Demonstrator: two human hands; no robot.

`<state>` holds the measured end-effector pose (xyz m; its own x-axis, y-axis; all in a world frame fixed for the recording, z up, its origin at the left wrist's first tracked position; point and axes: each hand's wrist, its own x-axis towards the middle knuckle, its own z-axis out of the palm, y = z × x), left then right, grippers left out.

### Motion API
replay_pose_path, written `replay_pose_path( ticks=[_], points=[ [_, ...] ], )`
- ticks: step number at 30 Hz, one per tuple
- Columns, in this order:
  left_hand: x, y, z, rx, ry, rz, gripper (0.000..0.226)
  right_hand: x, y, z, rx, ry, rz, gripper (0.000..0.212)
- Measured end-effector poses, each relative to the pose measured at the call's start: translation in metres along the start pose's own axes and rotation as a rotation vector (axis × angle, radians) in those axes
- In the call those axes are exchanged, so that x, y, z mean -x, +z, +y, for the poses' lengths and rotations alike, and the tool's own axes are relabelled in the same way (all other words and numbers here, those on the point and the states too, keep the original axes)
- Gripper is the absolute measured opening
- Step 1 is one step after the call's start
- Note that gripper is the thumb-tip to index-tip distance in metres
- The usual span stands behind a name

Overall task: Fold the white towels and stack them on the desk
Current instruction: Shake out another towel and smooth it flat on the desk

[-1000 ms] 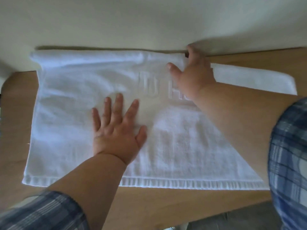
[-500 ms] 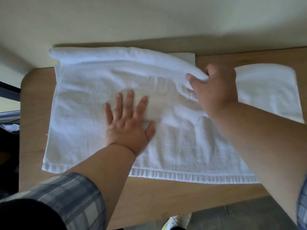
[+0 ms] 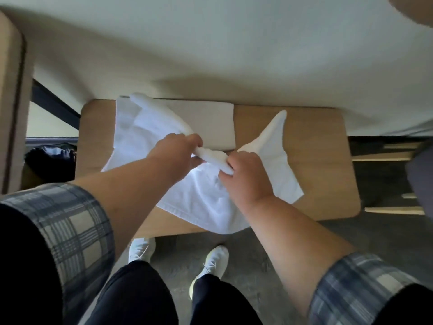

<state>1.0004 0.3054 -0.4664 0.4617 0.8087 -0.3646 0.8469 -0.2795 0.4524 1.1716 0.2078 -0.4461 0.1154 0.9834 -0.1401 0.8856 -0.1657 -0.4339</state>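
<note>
- The left hand [image 3: 178,150] reaches forward from a plaid sleeve [image 3: 63,231], forearm bare and angled up toward the middle of the surface [image 3: 316,160]. Its fingers are curled round a bunched, rope-like ridge of the white towel [image 3: 199,198].
- The right hand [image 3: 246,178] comes in from the other side, wrist bent, knuckles toward the camera. It is closed on the same ridge just beside the left hand, so the two hands sit close together with a short roll of cloth between them.
- The white towel is lifted at that gathered edge and crumpled. One end trails back to the far left of the surface, another corner stands up in a point to the right, and the near hem droops over the front edge.
- A folded towel [image 3: 210,120] lies flat at the back of the surface against the wall [image 3: 210,55], partly covered by the loose one.
- Below the front edge, two pale shoes [image 3: 215,261] stand on the grey floor [image 3: 351,238] — dark trousers above them.
</note>
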Motion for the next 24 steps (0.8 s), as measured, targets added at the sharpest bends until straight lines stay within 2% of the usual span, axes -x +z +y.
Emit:
replay_pose_path(
  ticks=[4,7,10,13,18,24],
  points=[
    [0.068,-0.032,0.025,-0.022,0.023,0.029,0.030,0.042,-0.031,-0.014,0.071,-0.100,0.035,0.023],
    [0.111,-0.054,0.041,-0.088,0.081,0.079,0.026,0.064,-0.058,-0.019,0.051,-0.215,-0.094,0.018],
    [0.150,-0.080,0.056,-0.109,0.098,0.151,0.025,0.078,-0.085,-0.025,0.050,-0.141,-0.234,0.019],
    [0.180,-0.108,0.074,-0.108,0.106,0.194,0.026,0.083,-0.104,-0.035,-0.088,-0.070,-0.284,0.026],
    [0.216,-0.159,0.095,-0.082,0.054,0.286,0.030,0.083,-0.134,-0.077,-0.362,-0.171,-0.191,0.049],
    [0.273,-0.207,0.112,-0.101,0.028,0.376,0.035,0.092,-0.164,-0.131,-0.448,-0.385,-0.133,0.064]
  ],
)
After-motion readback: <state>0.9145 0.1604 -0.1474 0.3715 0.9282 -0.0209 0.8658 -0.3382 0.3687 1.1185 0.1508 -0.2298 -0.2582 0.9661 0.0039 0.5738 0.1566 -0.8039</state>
